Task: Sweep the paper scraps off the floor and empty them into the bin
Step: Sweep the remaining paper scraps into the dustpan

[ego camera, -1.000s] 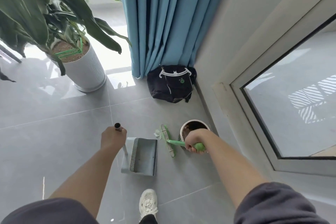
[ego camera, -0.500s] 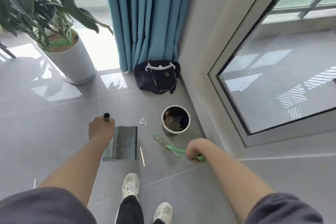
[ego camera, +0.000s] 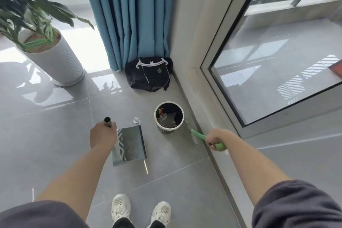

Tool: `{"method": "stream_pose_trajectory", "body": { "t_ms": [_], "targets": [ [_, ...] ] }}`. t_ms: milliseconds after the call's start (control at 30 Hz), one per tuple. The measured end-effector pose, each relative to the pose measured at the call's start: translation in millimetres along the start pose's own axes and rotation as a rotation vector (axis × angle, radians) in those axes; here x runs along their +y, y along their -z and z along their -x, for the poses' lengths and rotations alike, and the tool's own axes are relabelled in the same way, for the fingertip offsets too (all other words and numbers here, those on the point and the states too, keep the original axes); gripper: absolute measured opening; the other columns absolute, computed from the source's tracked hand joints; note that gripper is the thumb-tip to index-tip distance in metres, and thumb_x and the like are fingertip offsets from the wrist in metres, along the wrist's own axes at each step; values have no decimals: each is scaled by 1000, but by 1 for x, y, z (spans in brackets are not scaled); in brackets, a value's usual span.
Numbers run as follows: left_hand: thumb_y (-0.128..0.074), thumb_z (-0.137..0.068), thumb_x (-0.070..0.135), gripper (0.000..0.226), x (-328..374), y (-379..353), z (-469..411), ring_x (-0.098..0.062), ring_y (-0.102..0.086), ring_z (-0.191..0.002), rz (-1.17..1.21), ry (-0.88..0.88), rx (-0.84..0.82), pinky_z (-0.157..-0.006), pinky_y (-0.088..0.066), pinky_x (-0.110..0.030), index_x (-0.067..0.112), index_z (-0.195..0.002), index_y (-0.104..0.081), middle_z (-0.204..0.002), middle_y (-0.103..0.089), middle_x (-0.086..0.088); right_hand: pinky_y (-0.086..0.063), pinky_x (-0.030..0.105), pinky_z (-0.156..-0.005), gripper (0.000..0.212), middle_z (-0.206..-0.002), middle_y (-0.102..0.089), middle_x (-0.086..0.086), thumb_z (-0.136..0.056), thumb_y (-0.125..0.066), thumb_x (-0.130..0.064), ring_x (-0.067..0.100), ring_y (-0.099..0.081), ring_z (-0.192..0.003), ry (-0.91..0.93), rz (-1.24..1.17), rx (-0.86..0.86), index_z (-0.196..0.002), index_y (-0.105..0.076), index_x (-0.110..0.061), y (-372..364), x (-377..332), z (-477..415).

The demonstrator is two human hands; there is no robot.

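My left hand (ego camera: 102,136) grips the upright metal handle of a grey dustpan (ego camera: 130,145) that rests on the floor tiles. A white paper scrap (ego camera: 136,120) lies just beyond the pan's far edge. To the right of it stands a small white-rimmed bin (ego camera: 169,116) with rubbish inside. My right hand (ego camera: 214,139) holds the green handle of a small broom (ego camera: 197,135), whose blurred head is off to the right of the bin by the wall base. A thin pale sliver (ego camera: 145,166) lies on the floor at the pan's near corner.
A black bag (ego camera: 149,74) sits in the corner under the blue curtain (ego camera: 133,15). A big potted plant in a white pot (ego camera: 55,61) stands at the left. The wall base and window frame (ego camera: 222,98) run along the right. My white shoes (ego camera: 140,209) are below.
The broom has swung right, from the floor in front of the bin to beside the wall base. The dustpan and my left hand have stayed put. The scrap lies where it was.
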State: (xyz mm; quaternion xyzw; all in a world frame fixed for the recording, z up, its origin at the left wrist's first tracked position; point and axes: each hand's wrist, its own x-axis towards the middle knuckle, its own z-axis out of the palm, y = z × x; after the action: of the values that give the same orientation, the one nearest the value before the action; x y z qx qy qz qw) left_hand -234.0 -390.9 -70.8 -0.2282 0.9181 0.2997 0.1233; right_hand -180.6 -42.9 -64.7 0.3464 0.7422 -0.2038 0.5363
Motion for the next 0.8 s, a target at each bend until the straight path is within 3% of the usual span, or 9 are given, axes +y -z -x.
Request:
{"method": "stream_pose_trajectory", "body": {
  "t_ms": [67, 200, 333, 400, 500, 533, 667, 800],
  "targets": [
    [-46, -96, 24, 39, -1, -5, 0, -33, -53, -72, 7, 17, 0, -65, -40, -33, -6, -78, -63, -63, -52, -10, -36, 23, -56, 15, -62, -46, 8, -86, -37, -1, 14, -41, -53, 45, -15, 59, -81, -51, -5, 7, -6, -14],
    [-45, -95, 25, 41, 6, -11, -6, -36, -58, -76, 16, -6, -14, -67, -45, -35, -7, -77, -63, -72, -62, -19, -42, 26, -60, 17, -80, -54, 13, -84, -47, -1, 23, -50, -62, 181, 127, 192, -91, -62, -5, 15, -24, -28],
    [-47, -91, 29, 39, 5, -23, -17, -37, -66, -74, 68, 20, -31, -72, -55, -43, -2, -74, -64, -73, -68, -20, -51, 35, -76, 40, -97, -60, 13, -85, -50, 0, 27, -56, -82, 195, 274, 271, -123, -58, 1, 18, -35, -51],
    [-49, -89, 30, 37, 2, -31, -21, -37, -68, -74, 93, 35, -36, -75, -57, -46, -2, -76, -65, -75, -69, -20, -53, 35, -77, 39, -92, -64, 12, -82, -50, 0, 28, -59, -81, 188, 365, 263, -120, -61, 0, 18, -36, -69],
    [-51, -89, 30, 36, -3, -40, -24, -37, -68, -75, 100, 35, -48, -78, -57, -46, 1, -75, -65, -75, -70, -20, -50, 32, -69, 28, -69, -60, 7, -83, -44, -6, 25, -58, -64, 169, 418, 245, -100, -66, -2, 13, -38, -85],
    [-51, -89, 30, 34, -4, -42, -25, -37, -68, -76, 94, 30, -52, -79, -57, -46, 3, -74, -66, -75, -70, -19, -48, 31, -70, 26, -72, -62, 8, -85, -42, -8, 25, -57, -65, 164, 423, 239, -99, -64, -2, 10, -37, -87],
    [-50, -85, 32, 32, -2, -36, -29, -36, -69, -75, 93, 40, -58, -80, -57, -45, 12, -66, -64, -74, -70, -17, -42, 31, -73, 41, -123, -62, 17, -91, -41, -11, 27, -54, -86, 119, 428, 213, -127, -54, 2, -7, -32, -83],
    [-49, -88, 32, 34, 0, -28, -29, -37, -69, -76, 48, 30, -81, -77, -58, -46, 7, -70, -65, -75, -70, -18, -42, 33, -75, 44, -130, -58, 17, -92, -45, -8, 25, -51, -90, 79, 404, 182, -134, -48, 4, -23, -24, -69]
  ]
}}
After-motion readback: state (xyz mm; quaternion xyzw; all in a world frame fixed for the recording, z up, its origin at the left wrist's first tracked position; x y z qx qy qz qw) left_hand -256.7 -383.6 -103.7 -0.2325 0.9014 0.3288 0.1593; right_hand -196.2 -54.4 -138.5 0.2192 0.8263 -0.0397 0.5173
